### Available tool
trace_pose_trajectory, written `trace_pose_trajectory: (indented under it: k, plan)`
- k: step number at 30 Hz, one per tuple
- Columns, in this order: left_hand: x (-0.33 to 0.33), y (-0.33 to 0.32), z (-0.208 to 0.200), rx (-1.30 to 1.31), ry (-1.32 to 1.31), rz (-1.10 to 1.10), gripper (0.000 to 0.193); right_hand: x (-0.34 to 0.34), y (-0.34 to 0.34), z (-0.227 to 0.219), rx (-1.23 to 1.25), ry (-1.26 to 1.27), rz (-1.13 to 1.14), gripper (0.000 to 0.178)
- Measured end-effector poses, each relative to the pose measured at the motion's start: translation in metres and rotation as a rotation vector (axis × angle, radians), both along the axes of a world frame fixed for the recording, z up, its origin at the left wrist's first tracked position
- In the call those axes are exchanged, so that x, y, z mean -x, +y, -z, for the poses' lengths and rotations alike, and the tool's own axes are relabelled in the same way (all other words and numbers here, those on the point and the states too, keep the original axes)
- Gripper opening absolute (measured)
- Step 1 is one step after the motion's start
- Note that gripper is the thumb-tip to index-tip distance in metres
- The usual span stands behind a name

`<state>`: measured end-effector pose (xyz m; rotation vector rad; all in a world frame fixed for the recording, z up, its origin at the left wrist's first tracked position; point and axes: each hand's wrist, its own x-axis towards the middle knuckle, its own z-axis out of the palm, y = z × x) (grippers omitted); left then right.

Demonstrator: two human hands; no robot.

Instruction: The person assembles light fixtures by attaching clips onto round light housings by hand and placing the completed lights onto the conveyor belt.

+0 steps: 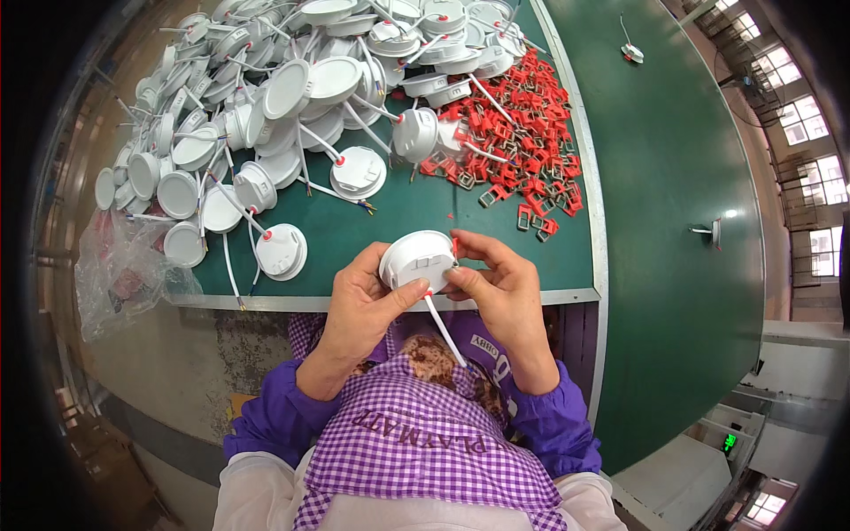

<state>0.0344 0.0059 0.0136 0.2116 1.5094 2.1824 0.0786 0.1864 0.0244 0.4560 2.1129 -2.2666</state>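
Note:
A round white downlight (416, 258) with a white cable hanging from a red grommet is held up over the table's front edge. My left hand (365, 288) grips its left side, with the thumb by the grommet. At its right rim, my right hand (496, 281) pinches a small red clip (455, 246) between thumb and fingers, against the housing. Beyond my hands lies a heap of red clips with metal springs (522, 133). To its left is a large pile of similar white downlights (288, 88).
A crumpled clear plastic bag (119, 265) hangs at the table's left front corner. On the right runs a green conveyor belt (673, 177) behind a metal rail (591, 203). It carries one downlight far off (631, 53) and another nearer (715, 233).

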Motion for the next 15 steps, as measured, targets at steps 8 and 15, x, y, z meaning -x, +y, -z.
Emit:
trace_pose_trajectory:
  k: [8,15]
  plan:
    - [-0.002,0.027,0.017,-0.091,0.135,-0.058,0.07,0.0,-0.005,0.026,0.425,-0.093,0.133,0.039]
    - [0.016,0.003,0.008,-0.034,-0.016,-0.137,0.046,0.01,0.04,0.029,-0.846,0.138,0.2,0.026]
